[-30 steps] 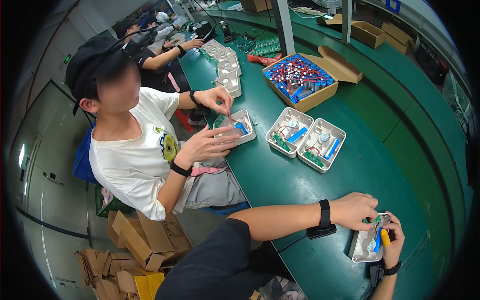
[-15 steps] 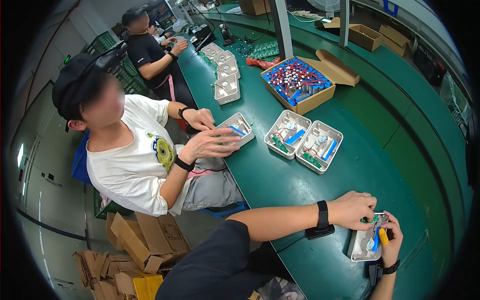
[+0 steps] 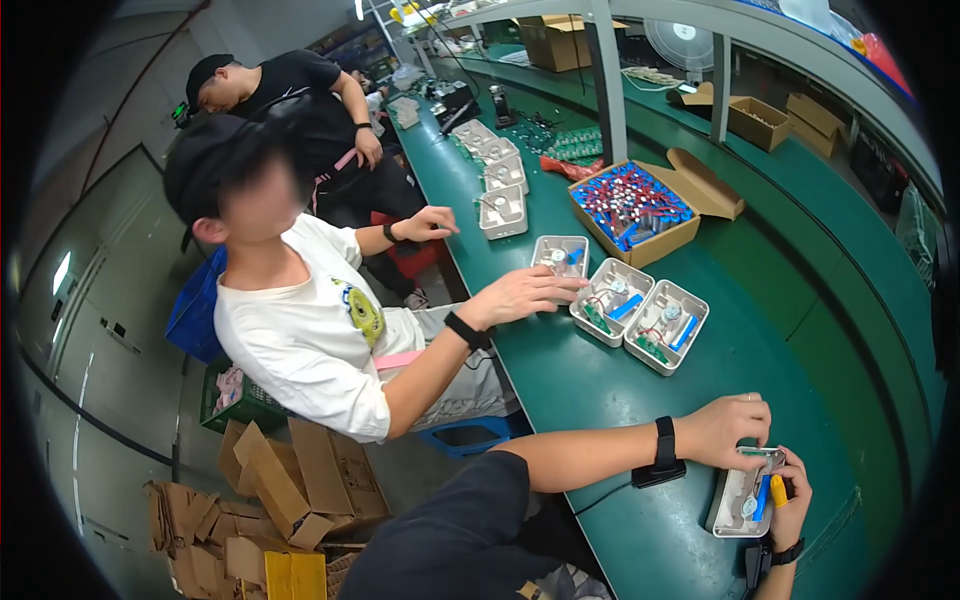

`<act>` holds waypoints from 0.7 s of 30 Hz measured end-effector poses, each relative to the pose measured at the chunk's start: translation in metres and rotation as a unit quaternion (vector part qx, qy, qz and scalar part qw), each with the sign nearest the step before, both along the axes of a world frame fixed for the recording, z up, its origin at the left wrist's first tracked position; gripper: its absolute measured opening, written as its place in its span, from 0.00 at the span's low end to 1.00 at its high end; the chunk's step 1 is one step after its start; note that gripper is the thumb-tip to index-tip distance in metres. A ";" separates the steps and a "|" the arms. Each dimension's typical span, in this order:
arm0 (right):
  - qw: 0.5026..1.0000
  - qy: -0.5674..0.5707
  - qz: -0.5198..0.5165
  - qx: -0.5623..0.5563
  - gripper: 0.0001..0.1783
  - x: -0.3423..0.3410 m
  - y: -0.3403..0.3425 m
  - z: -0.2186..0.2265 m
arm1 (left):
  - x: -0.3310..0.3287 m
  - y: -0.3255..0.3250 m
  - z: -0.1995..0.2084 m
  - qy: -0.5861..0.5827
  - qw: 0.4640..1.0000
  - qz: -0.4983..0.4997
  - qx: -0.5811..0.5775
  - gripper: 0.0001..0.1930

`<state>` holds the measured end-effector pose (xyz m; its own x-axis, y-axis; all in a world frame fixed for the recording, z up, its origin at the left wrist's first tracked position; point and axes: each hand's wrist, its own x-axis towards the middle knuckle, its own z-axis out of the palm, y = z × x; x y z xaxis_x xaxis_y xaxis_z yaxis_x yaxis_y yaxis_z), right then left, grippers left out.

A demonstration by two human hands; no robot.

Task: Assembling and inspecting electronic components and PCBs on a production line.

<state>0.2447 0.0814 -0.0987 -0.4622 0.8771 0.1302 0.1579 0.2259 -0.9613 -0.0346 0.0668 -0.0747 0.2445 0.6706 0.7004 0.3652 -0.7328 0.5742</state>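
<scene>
My right hand (image 3: 791, 499), a yellow finger cot on one finger, grips the side of an off-white plastic case (image 3: 729, 503) on the green bench. Inside the case lie a blue cylindrical battery (image 3: 762, 497) and a small round part (image 3: 749, 507). My left hand (image 3: 722, 430) reaches over the case's far end, fingers bent down and pinched together. A sliver of green circuit board (image 3: 757, 451) shows by those fingertips; whatever they hold is hidden.
Two filled cases (image 3: 667, 328) stand mid-bench. A co-worker's hand (image 3: 520, 297) touches another case (image 3: 560, 256) beside them. Behind are a cardboard box (image 3: 648, 243) of blue batteries and a row of cases (image 3: 502, 212). Flattened cartons (image 3: 215, 540) lie on the floor.
The co-worker in white has pushed a case across to the two filled ones and drawn one hand back. Farther off, another person now stands upright. My hands stay at the same case.
</scene>
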 end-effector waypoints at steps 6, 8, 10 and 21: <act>1.000 0.001 -0.014 0.019 0.03 0.003 -0.006 -0.002 | -0.020 -0.007 0.035 -0.037 0.999 -0.003 -0.010 0.17; 0.999 -0.003 -0.022 0.024 0.03 0.009 -0.007 0.001 | -0.021 -0.013 0.052 -0.044 0.998 -0.029 -0.029 0.16; 0.999 0.002 -0.012 0.036 0.04 0.006 -0.009 0.007 | -0.033 -0.037 0.083 -0.094 0.993 -0.061 -0.038 0.17; 1.000 -0.017 0.005 -0.011 0.07 -0.014 -0.003 0.014 | -0.039 -0.149 0.248 -0.368 0.713 -0.591 -0.087 0.21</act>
<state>0.2302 0.0788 -0.0842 -0.4745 0.8751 0.0949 0.1879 0.2060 -0.9603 -0.0733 -0.0818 0.1733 0.3195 0.3936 0.8620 -0.8951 -0.1732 0.4109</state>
